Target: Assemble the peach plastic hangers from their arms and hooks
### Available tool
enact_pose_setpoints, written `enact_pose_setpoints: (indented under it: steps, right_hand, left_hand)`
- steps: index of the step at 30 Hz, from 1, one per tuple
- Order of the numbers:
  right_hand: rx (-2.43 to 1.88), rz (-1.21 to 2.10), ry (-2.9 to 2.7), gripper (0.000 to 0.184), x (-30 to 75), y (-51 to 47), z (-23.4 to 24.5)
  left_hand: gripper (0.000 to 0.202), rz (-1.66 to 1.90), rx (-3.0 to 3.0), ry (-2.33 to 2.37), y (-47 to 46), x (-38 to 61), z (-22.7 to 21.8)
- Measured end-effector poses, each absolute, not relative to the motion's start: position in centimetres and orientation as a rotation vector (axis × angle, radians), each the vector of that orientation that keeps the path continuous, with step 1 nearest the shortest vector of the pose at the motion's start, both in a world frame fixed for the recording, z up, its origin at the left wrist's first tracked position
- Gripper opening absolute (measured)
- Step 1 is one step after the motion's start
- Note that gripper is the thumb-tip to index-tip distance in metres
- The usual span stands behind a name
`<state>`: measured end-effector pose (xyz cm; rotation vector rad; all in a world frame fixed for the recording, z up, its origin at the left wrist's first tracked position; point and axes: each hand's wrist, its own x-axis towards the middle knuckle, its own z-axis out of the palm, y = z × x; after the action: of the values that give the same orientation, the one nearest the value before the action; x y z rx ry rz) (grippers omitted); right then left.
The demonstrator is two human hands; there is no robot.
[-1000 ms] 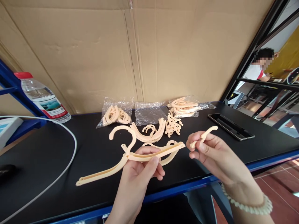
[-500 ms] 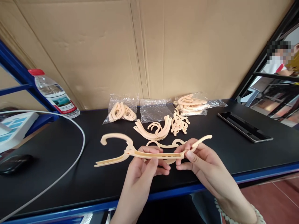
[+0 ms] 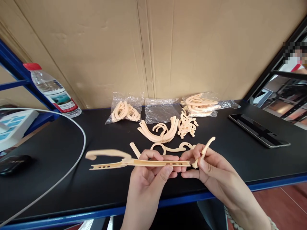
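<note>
My left hand (image 3: 153,174) is closed around one arm of a cream plastic folding hanger (image 3: 141,162), whose hook and other arm stick out to the left. Slots show in the channel of the arm. Between thumb and fingers, my right hand (image 3: 208,166) pinches a small curved cream plastic piece (image 3: 205,149), pointing up and right. Its lower end is just off the arm's right tip, with a narrow gap. Behind my hands, more cream hanger parts (image 3: 171,148) lie on the black table (image 3: 72,185), partly hidden by my fingers.
Farther back are stacked curved arms (image 3: 153,135), a pile of small pieces (image 3: 187,124), and clear bags (image 3: 127,110), two with parts inside. A phone (image 3: 259,130) lies to the right. At left are a bottle (image 3: 59,94), a white cable (image 3: 82,150) and a black mouse (image 3: 14,164).
The small curved piece has come away from the arm's right end and turned more upright. The hanger has tilted, showing its slots, and its hook has swung lower and leftward.
</note>
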<state>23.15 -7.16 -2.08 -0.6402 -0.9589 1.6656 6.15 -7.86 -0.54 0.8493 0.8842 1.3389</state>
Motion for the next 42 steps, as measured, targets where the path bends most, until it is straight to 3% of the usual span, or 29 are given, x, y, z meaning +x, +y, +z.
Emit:
enact_pose_setpoints:
  steps: [21, 42]
  right_hand:
    - [-0.680, 1.713, -1.016, 0.007, 23.0, -7.2, -1.5]
    - [-0.804, 1.211, -1.122, 0.006, 20.8, -8.2, -2.0]
  left_hand:
    - [0.021, 1.372, 0.847, 0.894, -8.0, 6.0, -0.9]
    - [0.025, 1.504, 0.793, 0.940, -8.4, 6.4, -0.8]
